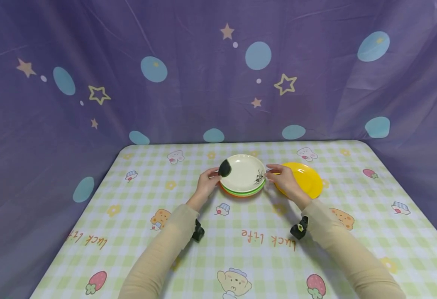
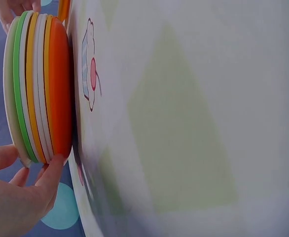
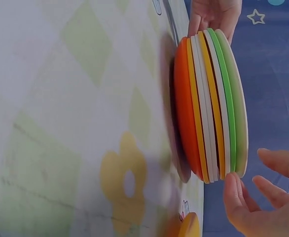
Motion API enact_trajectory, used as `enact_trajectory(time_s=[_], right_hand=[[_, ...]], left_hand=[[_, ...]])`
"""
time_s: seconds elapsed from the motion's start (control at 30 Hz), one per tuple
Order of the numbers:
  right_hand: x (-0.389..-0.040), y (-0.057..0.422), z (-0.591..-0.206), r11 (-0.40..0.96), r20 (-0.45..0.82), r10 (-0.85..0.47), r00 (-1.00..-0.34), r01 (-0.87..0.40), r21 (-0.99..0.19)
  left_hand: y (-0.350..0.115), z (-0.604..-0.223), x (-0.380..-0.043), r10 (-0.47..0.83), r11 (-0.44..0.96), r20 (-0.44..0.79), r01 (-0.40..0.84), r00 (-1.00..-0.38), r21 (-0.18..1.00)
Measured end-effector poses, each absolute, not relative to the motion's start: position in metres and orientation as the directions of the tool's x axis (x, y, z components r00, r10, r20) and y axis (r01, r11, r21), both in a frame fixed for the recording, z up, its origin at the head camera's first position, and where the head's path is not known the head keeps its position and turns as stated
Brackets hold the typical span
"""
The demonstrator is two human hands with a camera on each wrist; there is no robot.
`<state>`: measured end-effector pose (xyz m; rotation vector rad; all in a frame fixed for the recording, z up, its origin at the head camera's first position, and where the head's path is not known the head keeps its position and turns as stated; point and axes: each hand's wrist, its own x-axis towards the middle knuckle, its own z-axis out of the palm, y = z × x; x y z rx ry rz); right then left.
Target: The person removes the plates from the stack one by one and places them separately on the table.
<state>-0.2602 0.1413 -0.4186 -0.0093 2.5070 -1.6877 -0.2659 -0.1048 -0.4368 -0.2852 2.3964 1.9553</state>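
At far left, a purple curtain (image 1: pixel 1 137) printed with stars and dots is being seen, hung beside and behind the table; the tabletop is being covered by a green-and-white checked cloth (image 1: pixel 136 192). Next, a pale left sleeve (image 1: pixel 156 255) is being worn, a dark device (image 1: pixel 198 231) being carried at the wrist. The left side of a plate stack (image 1: pixel 242 172) is being held by the left hand (image 1: pixel 206 184): digits are being curved round the rim, parted by roughly the stack's depth, one at the top plate, another being pressed to the orange bottom plate. The stack is being held about level, near mid-table toward the far edge; whether its base is being borne by the cloth cannot be told. From the top down, cream with a dark patch and sprig, then green, white, yellow, white, yellow and orange layers are being shown. At the stack's right, the rim is being touched by a fingertip of the right hand (image 1: pixel 284 178); its fingers are being spread loosely, the upper one clear of the plates, nothing being gripped. Just beyond, a yellow plate (image 1: pixel 307 180) is being supported by the cloth, its left edge partly overlapped by that hand in the head view. Farthest right, a second dark device (image 1: pixel 299 229) and a pale right sleeve (image 1: pixel 347 247) are being worn.
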Motion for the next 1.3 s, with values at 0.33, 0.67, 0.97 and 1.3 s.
enact_trajectory(time_s=[0.33, 0.67, 0.97, 1.3], right_hand=[[-0.263, 0.137, -0.421, 0.359, -0.116, -0.047, -0.992, 0.091, -0.929], [-0.264, 0.130, -0.419, 0.387, -0.124, 0.011, -0.992, 0.119, -0.915], [-0.266, 0.127, -0.422, 0.379, -0.110, 0.049, -0.993, 0.120, -0.918], [-0.265, 0.130, -0.419, 0.311, -0.136, 0.039, -0.990, 0.141, -0.940]], left_hand=[[-0.105, -0.436, -0.265, -0.121, 0.185, -0.148, -0.169, -0.982, 0.968], [-0.103, -0.435, -0.265, -0.125, 0.181, -0.168, -0.189, -0.978, 0.965], [-0.103, -0.437, -0.264, -0.129, 0.201, -0.167, -0.191, -0.977, 0.961], [-0.101, -0.440, -0.263, -0.124, 0.217, -0.162, -0.186, -0.979, 0.958]])
